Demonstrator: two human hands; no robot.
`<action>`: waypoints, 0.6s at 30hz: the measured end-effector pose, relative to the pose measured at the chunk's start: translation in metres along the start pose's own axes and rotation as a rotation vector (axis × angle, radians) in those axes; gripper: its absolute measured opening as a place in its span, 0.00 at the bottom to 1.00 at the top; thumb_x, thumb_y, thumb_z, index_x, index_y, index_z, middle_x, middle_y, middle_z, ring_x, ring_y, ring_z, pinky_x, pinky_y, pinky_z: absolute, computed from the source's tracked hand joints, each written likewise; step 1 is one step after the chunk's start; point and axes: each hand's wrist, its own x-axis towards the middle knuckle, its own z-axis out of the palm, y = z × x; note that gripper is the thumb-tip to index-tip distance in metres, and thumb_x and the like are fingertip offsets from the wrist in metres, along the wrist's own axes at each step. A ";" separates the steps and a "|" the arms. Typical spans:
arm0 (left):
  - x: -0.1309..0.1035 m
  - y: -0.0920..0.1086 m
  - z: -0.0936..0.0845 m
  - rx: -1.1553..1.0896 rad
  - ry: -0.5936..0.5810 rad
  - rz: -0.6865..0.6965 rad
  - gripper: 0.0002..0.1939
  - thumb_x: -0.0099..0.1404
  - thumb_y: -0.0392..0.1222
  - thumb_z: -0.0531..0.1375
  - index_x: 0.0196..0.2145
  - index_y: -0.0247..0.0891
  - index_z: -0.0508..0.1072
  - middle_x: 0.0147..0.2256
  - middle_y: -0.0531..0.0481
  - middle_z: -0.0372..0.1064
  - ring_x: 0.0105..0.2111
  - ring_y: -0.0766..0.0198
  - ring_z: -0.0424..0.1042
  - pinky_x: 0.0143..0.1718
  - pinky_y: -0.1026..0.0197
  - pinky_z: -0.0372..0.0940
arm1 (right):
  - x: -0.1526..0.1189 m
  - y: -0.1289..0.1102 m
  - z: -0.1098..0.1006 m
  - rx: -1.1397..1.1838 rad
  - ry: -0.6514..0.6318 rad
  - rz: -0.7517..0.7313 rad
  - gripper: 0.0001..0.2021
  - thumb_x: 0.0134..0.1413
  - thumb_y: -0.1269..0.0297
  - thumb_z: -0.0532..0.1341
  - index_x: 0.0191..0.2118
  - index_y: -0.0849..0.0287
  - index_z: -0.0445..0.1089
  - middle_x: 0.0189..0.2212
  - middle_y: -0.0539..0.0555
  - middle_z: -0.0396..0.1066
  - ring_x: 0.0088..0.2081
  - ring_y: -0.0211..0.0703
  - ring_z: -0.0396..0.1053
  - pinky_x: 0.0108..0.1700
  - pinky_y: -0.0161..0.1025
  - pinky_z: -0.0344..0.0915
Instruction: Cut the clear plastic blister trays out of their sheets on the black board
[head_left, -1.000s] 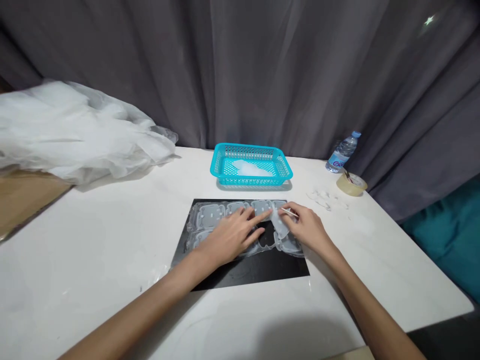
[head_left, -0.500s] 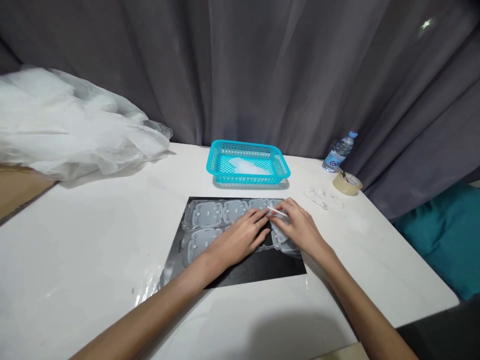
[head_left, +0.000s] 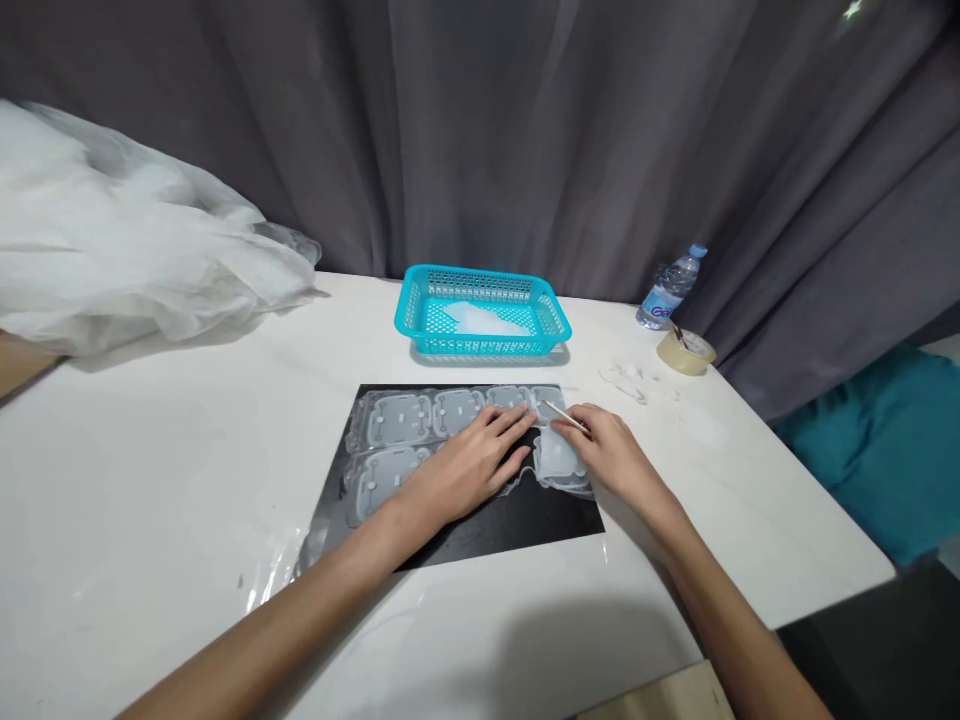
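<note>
A black mat [head_left: 480, 530] lies on the white table, bearing a sheet of several translucent rounded-square pieces [head_left: 399, 418] in clear film. My left hand [head_left: 480, 460] rests palm down on the sheet, fingers spread and pointing right. In my right hand [head_left: 604, 445] a thin white stick [head_left: 564, 412] is pinched, its tip over the piece at the sheet's upper right. A loose-looking translucent piece [head_left: 559, 453] lies just below the stick, beside my right fingers.
Behind the mat stands a turquoise basket [head_left: 487, 347] with whitish pieces inside. A water bottle [head_left: 670, 290], a tape roll [head_left: 686, 353] and clear scraps [head_left: 630, 382] are at right. White plastic sheeting [head_left: 135, 240] heaps at left; a wooden edge [head_left: 660, 700] shows at the bottom.
The view has shifted slightly. My right hand has drawn back a little from my left fingers, and the stick now slants with its tip up and left, exposing more of the sheet's right end.
</note>
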 end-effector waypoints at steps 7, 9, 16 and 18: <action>-0.001 0.002 -0.005 -0.102 0.003 -0.070 0.22 0.79 0.43 0.53 0.68 0.44 0.63 0.66 0.40 0.65 0.63 0.47 0.65 0.65 0.42 0.62 | -0.001 0.001 -0.001 0.231 -0.056 -0.025 0.16 0.66 0.49 0.60 0.36 0.57 0.73 0.29 0.50 0.72 0.30 0.42 0.67 0.34 0.38 0.61; -0.003 0.002 -0.007 -0.151 0.032 -0.091 0.21 0.78 0.44 0.55 0.66 0.43 0.65 0.62 0.40 0.66 0.62 0.47 0.66 0.64 0.42 0.63 | -0.003 -0.004 -0.001 0.390 -0.087 -0.037 0.18 0.65 0.46 0.61 0.38 0.58 0.74 0.30 0.50 0.72 0.31 0.42 0.68 0.35 0.38 0.63; -0.008 0.006 -0.015 -0.258 0.106 -0.148 0.43 0.67 0.54 0.69 0.69 0.43 0.52 0.63 0.36 0.63 0.62 0.42 0.66 0.62 0.39 0.65 | -0.009 -0.018 0.001 0.593 -0.137 -0.084 0.16 0.65 0.51 0.64 0.51 0.55 0.73 0.41 0.53 0.75 0.43 0.45 0.74 0.44 0.39 0.67; -0.006 0.008 -0.017 -0.175 0.088 -0.072 0.32 0.72 0.48 0.64 0.67 0.43 0.57 0.61 0.37 0.66 0.61 0.44 0.68 0.60 0.42 0.66 | -0.010 -0.014 -0.005 0.542 -0.110 -0.082 0.14 0.65 0.50 0.64 0.43 0.56 0.73 0.37 0.51 0.72 0.38 0.42 0.71 0.40 0.37 0.65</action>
